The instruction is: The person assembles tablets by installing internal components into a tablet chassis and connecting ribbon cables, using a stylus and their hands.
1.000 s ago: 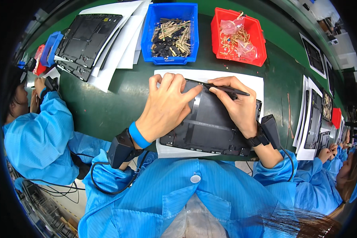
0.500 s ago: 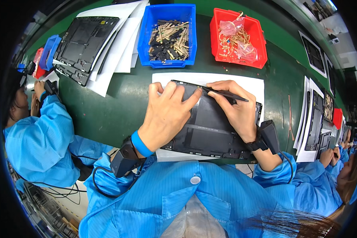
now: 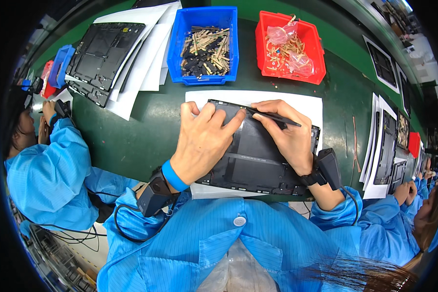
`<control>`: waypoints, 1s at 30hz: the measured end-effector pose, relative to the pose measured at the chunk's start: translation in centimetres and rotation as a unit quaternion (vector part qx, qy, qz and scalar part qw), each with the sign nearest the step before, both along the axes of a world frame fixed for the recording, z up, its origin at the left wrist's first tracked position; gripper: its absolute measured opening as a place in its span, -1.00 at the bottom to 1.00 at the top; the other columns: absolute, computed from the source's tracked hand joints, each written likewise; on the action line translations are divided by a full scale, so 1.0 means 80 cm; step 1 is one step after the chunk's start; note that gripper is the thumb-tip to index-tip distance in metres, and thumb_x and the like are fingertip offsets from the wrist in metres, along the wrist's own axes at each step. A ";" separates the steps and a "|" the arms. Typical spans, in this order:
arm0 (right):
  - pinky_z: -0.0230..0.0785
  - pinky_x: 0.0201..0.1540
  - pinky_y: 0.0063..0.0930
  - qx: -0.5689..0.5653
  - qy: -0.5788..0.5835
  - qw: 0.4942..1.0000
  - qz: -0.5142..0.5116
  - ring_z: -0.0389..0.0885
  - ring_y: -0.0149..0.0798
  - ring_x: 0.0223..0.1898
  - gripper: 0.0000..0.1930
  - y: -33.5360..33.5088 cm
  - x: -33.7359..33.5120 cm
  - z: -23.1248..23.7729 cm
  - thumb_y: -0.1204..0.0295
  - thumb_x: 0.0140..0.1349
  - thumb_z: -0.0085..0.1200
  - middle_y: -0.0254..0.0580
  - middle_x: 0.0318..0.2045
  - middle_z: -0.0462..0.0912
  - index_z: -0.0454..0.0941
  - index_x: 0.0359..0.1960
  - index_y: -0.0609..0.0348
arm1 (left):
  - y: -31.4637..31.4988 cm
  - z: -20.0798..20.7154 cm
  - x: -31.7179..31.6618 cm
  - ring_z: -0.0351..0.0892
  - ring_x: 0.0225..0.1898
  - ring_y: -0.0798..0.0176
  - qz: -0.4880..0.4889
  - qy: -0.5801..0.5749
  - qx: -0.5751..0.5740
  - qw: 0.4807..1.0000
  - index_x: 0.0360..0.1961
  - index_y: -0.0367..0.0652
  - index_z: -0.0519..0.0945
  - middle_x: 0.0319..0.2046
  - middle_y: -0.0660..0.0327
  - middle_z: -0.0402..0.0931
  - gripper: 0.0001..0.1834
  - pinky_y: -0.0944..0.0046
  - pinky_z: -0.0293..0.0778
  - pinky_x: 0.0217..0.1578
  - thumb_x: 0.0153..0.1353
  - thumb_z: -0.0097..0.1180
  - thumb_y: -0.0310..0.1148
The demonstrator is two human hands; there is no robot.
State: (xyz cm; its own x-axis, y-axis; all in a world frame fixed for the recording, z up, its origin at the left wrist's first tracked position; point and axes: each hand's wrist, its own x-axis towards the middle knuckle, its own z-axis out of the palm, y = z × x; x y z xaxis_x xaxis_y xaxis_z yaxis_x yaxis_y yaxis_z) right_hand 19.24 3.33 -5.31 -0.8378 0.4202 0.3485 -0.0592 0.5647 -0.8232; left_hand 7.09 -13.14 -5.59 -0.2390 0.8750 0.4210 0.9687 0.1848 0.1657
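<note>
The green desk [image 3: 131, 141] carries all work items. Co-workers in blue smocks sit at its left side [image 3: 48, 170] and right side [image 3: 389, 228]. At the upper left, a stack of white sheets [image 3: 153, 65] bears dark flat panels [image 3: 100, 53]; similar panels [image 3: 387, 141] lie on paper at the right. A white sheet [image 3: 306, 104] is placed on the desk directly in front of the wearer. The black panel [image 3: 253, 141] lies flat on this sheet, slightly rotated, its far edge toward the bins. Beyond it stand the blue bin [image 3: 204, 17], filled with tan and black strips [image 3: 204, 51], and, to its right, the red bin [image 3: 312, 39], containing clear bags and tan scraps. The left hand [image 3: 202, 131] rests over the left part of the panel, one fingertip at the far edge and the other fingers bent; whether its grip pinches anything cannot be told. The right hand [image 3: 292, 136] is over the far right part; its grip pinches the slim black tool [image 3: 287, 120] between thumb and fingers, with the tip directed at the panel's far edge, just beside the left fingertip. A blue band [image 3: 174, 176] encircles the left wrist
</note>
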 end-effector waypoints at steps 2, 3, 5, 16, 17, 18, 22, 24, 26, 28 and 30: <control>0.55 -0.14 -0.46 0.007 -0.001 1.000 0.001 0.73 -0.19 -0.20 -0.79 0.000 0.000 0.001 0.67 0.10 0.27 -0.09 -0.24 0.72 0.63 -0.21 0.34 | 0.000 0.000 0.000 0.31 -0.32 0.23 0.003 0.001 -0.001 1.000 0.09 0.03 0.61 -0.49 0.31 0.26 -0.43 0.09 0.15 -0.21 -0.06 0.24 -0.51; 0.55 -0.13 -0.46 0.004 -0.005 1.000 0.000 0.73 -0.19 -0.20 -0.79 0.000 0.000 0.002 0.67 0.09 0.27 -0.09 -0.24 0.72 0.64 -0.21 0.33 | 0.000 0.000 0.001 0.31 -0.32 0.23 0.003 0.001 -0.001 1.000 0.09 0.03 0.61 -0.49 0.31 0.26 -0.43 0.09 0.15 -0.21 -0.06 0.24 -0.51; 0.55 -0.13 -0.45 0.000 -0.009 1.000 -0.001 0.73 -0.19 -0.20 -0.79 0.000 -0.001 0.002 0.67 0.09 0.27 -0.09 -0.24 0.72 0.64 -0.21 0.33 | 0.002 -0.001 0.000 0.31 -0.32 0.23 0.004 -0.008 -0.003 1.000 0.09 0.03 0.61 -0.49 0.31 0.26 -0.43 0.08 0.15 -0.21 -0.06 0.24 -0.51; 0.55 -0.18 -0.56 -0.113 -0.023 0.989 -0.091 0.72 -0.41 -0.27 -0.82 -0.003 0.018 0.015 0.59 0.12 0.32 -0.20 -0.28 0.75 0.67 -0.22 0.30 | 0.002 -0.003 -0.003 0.33 -0.30 0.22 -0.008 0.002 -0.006 1.000 0.09 0.02 0.62 -0.49 0.29 0.29 -0.44 0.06 0.19 -0.19 -0.05 0.24 -0.51; 0.55 -0.20 -0.56 -0.092 -0.042 0.990 -0.094 0.72 -0.41 -0.27 -0.82 -0.004 0.020 0.018 0.58 0.12 0.32 -0.22 -0.29 0.75 0.67 -0.22 0.28 | 0.001 -0.003 -0.004 0.33 -0.30 0.21 -0.008 0.004 -0.002 1.000 0.08 0.02 0.62 -0.49 0.28 0.29 -0.44 0.06 0.19 -0.19 -0.05 0.24 -0.50; 0.54 -0.22 -0.56 -0.081 -0.054 0.991 -0.087 0.72 -0.39 -0.29 -0.82 -0.006 0.020 0.021 0.55 0.12 0.33 -0.22 -0.31 0.75 0.67 -0.22 0.26 | 0.001 -0.003 -0.004 0.33 -0.30 0.21 -0.009 0.004 -0.002 1.000 0.08 0.02 0.62 -0.49 0.28 0.29 -0.44 0.06 0.19 -0.19 -0.05 0.24 -0.50; 0.54 -0.23 -0.55 -0.044 -0.059 0.994 -0.085 0.73 -0.36 -0.31 -0.83 -0.006 0.022 0.019 0.54 0.13 0.33 -0.21 -0.32 0.75 0.67 -0.23 0.24 | 0.003 -0.003 -0.003 0.34 -0.29 0.20 -0.014 0.001 0.006 1.000 0.08 0.03 0.62 -0.48 0.28 0.30 -0.45 0.05 0.20 -0.18 -0.04 0.24 -0.50; 0.53 -0.23 -0.54 -0.042 -0.057 0.994 -0.082 0.73 -0.36 -0.32 -0.84 -0.007 0.022 0.017 0.54 0.13 0.33 -0.20 -0.33 0.75 0.67 -0.24 0.23 | 0.002 -0.003 -0.003 0.34 -0.30 0.20 -0.013 -0.002 0.007 1.000 0.08 0.03 0.62 -0.48 0.28 0.30 -0.45 0.05 0.20 -0.18 -0.04 0.24 -0.50; 0.53 -0.24 -0.54 -0.032 -0.062 0.994 -0.081 0.73 -0.36 -0.32 -0.84 -0.006 0.024 0.018 0.53 0.13 0.33 -0.21 -0.33 0.75 0.66 -0.25 0.23 | 0.002 -0.005 -0.003 0.34 -0.30 0.20 -0.016 -0.015 0.005 1.000 0.08 0.03 0.61 -0.47 0.28 0.30 -0.45 0.05 0.20 -0.17 -0.03 0.23 -0.49; 0.53 -0.24 -0.54 -0.023 -0.067 0.994 -0.079 0.73 -0.36 -0.32 -0.84 -0.006 0.024 0.019 0.53 0.13 0.33 -0.22 -0.33 0.75 0.66 -0.25 0.23 | 0.002 -0.004 -0.004 0.34 -0.30 0.20 -0.016 -0.018 0.005 1.000 0.09 0.03 0.61 -0.47 0.28 0.30 -0.45 0.05 0.20 -0.17 -0.02 0.23 -0.48; 0.53 -0.24 -0.53 -0.025 -0.077 0.994 -0.076 0.73 -0.37 -0.33 -0.84 -0.008 0.024 0.020 0.52 0.13 0.33 -0.22 -0.34 0.75 0.66 -0.25 0.23 | 0.001 -0.004 -0.004 0.34 -0.30 0.20 -0.015 -0.022 0.004 1.000 0.09 0.03 0.61 -0.47 0.28 0.30 -0.45 0.05 0.19 -0.17 -0.02 0.23 -0.48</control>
